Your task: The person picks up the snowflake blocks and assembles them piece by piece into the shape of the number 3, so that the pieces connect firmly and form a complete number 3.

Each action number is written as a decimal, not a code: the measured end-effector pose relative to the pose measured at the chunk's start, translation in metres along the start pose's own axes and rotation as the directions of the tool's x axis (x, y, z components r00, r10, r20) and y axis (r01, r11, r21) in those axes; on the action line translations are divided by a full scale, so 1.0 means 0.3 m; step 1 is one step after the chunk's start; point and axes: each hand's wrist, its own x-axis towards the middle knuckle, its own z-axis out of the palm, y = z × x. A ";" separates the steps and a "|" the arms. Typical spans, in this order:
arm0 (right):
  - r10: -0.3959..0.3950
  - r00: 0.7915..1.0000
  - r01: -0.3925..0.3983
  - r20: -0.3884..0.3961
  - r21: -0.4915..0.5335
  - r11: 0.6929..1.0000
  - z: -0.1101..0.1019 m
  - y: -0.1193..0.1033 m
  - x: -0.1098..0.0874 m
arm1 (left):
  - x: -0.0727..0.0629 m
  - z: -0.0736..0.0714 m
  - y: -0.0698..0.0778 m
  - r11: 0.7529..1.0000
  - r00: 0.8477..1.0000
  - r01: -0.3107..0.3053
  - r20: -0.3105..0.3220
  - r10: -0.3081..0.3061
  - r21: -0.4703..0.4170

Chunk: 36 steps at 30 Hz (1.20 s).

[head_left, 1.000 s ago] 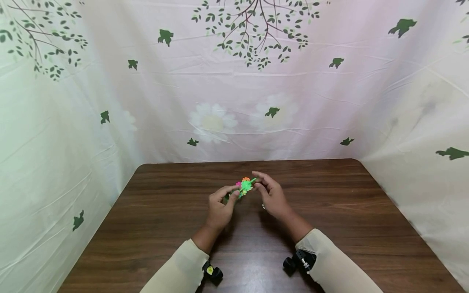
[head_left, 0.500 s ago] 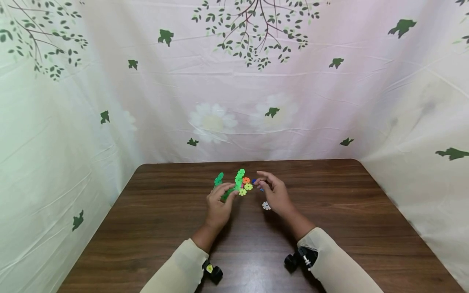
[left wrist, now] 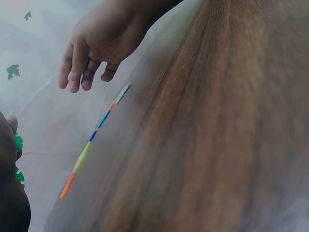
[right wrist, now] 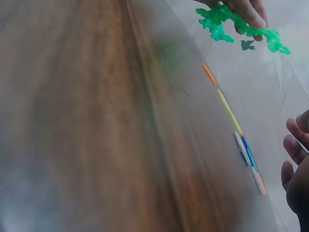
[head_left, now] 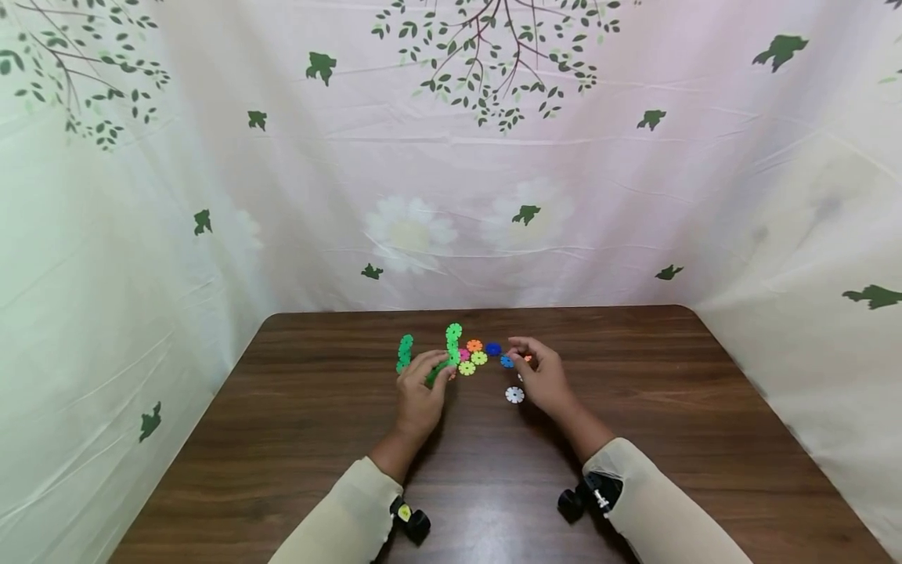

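My left hand [head_left: 423, 392] pinches a chain of linked green snowflake discs [head_left: 453, 345], held above the table. In the right wrist view the green chain [right wrist: 273, 41] bends, with a bluish-green stretch hanging at its side. My right hand [head_left: 546, 380] hovers to the right over loose flower-shaped discs. Its fingers hang relaxed with nothing between them, as the right hand [left wrist: 104, 46] shows in the left wrist view. Below and between the hands lie a yellow disc [head_left: 479, 358], an orange disc [head_left: 474, 345], a dark blue disc [head_left: 493, 349] and a white disc [head_left: 515, 395].
All the loose discs lie flat on a brown wood-grain table [head_left: 317, 439]. A light blue disc [head_left: 506, 361] lies by the right fingertips. Behind the table's far edge hangs a pale curtain [head_left: 451, 172] printed with leaves and birds.
The green chain has swung from pointing toward the right hand to standing at the left hand, its other arm now showing at left. My right hand has moved away to the right, uncovering loose discs.
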 end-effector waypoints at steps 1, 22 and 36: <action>-0.009 1.000 0.009 -0.010 -0.007 1.000 -0.003 0.004 -0.004 | -0.001 0.001 -0.001 1.000 1.000 0.007 0.006 -0.007 0.008; 0.046 0.995 -0.070 -0.085 -0.309 0.949 -0.043 0.071 -0.017 | -0.016 0.013 -0.027 0.985 0.982 0.167 0.078 -0.169 0.038; 0.259 0.963 -0.265 -0.079 -0.462 0.846 -0.052 0.056 -0.035 | -0.024 0.006 -0.021 0.971 0.960 0.239 0.148 -0.238 0.011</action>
